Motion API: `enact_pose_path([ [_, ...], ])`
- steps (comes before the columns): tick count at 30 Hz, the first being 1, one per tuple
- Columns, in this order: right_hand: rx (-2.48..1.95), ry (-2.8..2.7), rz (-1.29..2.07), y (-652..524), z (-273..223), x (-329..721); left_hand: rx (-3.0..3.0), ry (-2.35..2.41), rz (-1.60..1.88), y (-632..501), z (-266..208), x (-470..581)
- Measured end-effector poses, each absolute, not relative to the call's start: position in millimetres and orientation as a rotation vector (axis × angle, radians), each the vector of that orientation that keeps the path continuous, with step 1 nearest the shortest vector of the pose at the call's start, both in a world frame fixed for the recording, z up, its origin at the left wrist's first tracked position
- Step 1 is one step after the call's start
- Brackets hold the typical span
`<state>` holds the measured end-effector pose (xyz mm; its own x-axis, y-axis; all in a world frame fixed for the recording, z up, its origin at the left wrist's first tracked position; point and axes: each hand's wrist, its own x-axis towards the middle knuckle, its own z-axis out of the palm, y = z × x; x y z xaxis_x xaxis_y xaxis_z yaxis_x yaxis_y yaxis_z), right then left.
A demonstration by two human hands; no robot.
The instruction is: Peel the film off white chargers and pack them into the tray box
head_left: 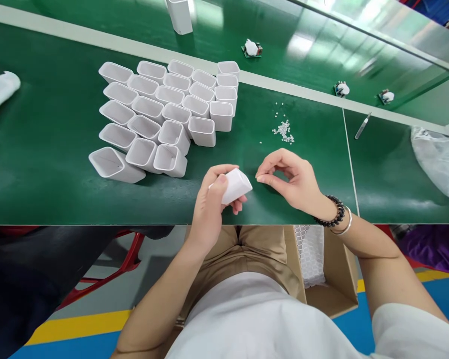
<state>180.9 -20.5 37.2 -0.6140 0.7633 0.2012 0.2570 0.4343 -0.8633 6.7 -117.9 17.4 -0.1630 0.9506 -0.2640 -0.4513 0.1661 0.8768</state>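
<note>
My left hand (213,199) is wrapped round a white plastic housing (236,186), tilted above the front edge of the green table. My right hand (290,179) hovers just right of it, thumb and forefinger pinched together; whatever lies in the pinch is too small to make out. A gap shows between those fingertips and the housing. Behind my right hand lies a small heap of tiny clear-white pieces (284,130), a few scattered around it. To the left, several open white housings (145,108) stand packed in rows, their openings facing up.
Small circuit boards with white blobs (251,48) lie along the back, near another white housing (180,17). A slim pen-like tool (362,125) and a clear plastic bag (439,162) are at right. An open cardboard box (333,294) sits below the table, beside my leg.
</note>
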Motion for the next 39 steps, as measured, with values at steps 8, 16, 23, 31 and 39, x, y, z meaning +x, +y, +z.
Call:
enact_pose_path([
  [8, -0.525, -2.073, 0.765, -36.2, 45.6, 173.9, 0.662, 1.118, 1.294, -113.0, 24.2, 13.0],
  [16, -0.538, -2.12, 0.611, -35.5, 41.8, 179.5, 0.568, 1.127, 1.373, -114.6, 26.7, 19.1],
  [23, -0.337, -2.351, 0.27, -37.1, 49.4, 187.7, 0.641, 1.212, 1.432, -115.0, 31.6, 29.0],
  [31, -0.318, -2.472, 0.134, -37.0, 53.2, 190.6, 0.639, 1.252, 1.406, -115.9, 30.9, 27.8],
  [39, -0.351, -2.466, 0.254, -35.8, 48.6, 195.1, 0.591, 1.236, 1.41, -114.2, 30.4, 29.8],
])
